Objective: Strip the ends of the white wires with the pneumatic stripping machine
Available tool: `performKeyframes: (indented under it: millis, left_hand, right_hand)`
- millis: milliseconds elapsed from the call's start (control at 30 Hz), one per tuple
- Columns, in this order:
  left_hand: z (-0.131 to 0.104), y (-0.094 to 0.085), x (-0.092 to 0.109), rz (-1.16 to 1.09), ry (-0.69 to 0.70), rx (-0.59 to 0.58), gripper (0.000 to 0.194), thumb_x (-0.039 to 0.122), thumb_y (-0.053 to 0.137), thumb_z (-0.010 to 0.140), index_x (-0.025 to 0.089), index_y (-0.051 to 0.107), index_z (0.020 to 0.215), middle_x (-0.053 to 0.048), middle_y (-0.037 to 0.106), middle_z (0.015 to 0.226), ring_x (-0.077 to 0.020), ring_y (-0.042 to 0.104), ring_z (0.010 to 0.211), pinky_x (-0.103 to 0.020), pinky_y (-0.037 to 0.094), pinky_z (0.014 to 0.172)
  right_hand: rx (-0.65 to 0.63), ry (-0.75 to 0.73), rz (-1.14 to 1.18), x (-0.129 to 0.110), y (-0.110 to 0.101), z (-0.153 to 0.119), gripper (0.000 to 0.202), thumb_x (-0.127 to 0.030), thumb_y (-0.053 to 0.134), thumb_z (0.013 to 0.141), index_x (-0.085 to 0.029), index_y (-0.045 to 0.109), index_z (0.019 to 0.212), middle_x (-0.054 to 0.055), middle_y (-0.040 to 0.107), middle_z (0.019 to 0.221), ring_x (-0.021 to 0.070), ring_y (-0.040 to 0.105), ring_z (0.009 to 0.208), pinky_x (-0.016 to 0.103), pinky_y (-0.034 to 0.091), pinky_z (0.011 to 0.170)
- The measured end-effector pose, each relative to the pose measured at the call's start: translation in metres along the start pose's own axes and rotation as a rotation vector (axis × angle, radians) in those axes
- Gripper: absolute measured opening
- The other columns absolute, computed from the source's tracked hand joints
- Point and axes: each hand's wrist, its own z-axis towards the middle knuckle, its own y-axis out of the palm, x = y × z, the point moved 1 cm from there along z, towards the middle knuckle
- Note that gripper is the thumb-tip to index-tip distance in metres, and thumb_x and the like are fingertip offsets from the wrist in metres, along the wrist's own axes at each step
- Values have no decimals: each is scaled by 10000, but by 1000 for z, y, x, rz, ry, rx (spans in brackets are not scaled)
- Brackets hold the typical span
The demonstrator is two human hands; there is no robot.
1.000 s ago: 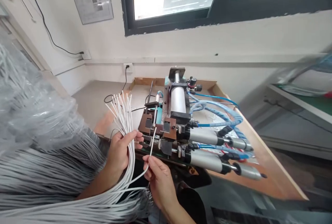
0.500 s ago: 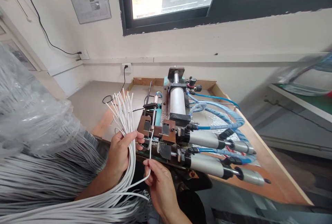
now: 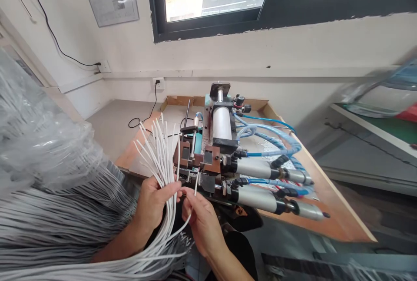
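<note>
1. The machine (image 3: 222, 123) stands just beyond the left grip (image 3: 151, 200) and right grip (image 3: 203, 220).
2. The white cable bundle (image 3: 167, 168) seems light, springy, apt to slide — best gathered below its fanned ends. The left grip wraps it there.
3. The single cable (image 3: 196, 183), probably bendy, wants holding near its tip — the right grip holds it, tip jutting beyond.

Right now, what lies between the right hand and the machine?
In the head view, one white wire stands between the right hand and the machine.
</note>
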Motion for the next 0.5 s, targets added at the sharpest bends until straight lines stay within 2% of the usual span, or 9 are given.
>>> performKeyframes:
  millis: [100, 200, 267, 367, 500]
  left_hand:
    - [-10, -8, -15, 77, -16, -53, 109, 204, 703, 601, 147, 674, 689, -5, 618, 545, -134, 537, 491, -245, 441, 494]
    - [-19, -11, -22, 107, -58, -105, 92, 198, 694, 602, 130, 673, 661, -5, 615, 520, -126, 523, 478, -232, 426, 482]
    - [-22, -11, -22, 86, -75, -118, 89, 206, 683, 614, 123, 670, 644, -17, 626, 536, -131, 535, 498, -231, 430, 495]
    - [-23, -12, -20, 14, -74, -66, 113, 226, 674, 630, 124, 668, 679, -24, 631, 568, -140, 555, 532, -239, 447, 516]
    - [-22, -14, -20, -33, -97, 2, 153, 244, 673, 633, 124, 667, 728, -19, 617, 578, -137, 560, 525, -248, 467, 496]
  right_hand:
    - [-34, -82, -122, -6, 4, -2, 261, -377, 650, 694, -146, 677, 811, -32, 476, 506, 75, 345, 460, 200, 284, 448]
    - [-51, -118, -162, -7, 8, -3, 234, -365, 661, 681, -154, 676, 782, -12, 538, 574, 91, 396, 464, 215, 326, 433]
    - [7, -142, -154, -5, 8, -5, 215, -357, 671, 673, -156, 671, 750, -18, 530, 553, 88, 389, 452, 210, 319, 419]
    - [110, -148, -126, 0, 3, -6, 216, -354, 697, 645, -143, 657, 671, -22, 511, 493, 76, 373, 435, 195, 283, 410]
    - [200, -56, -53, 6, -3, -4, 239, -347, 742, 578, -135, 634, 605, -25, 516, 490, 60, 367, 402, 187, 272, 398]
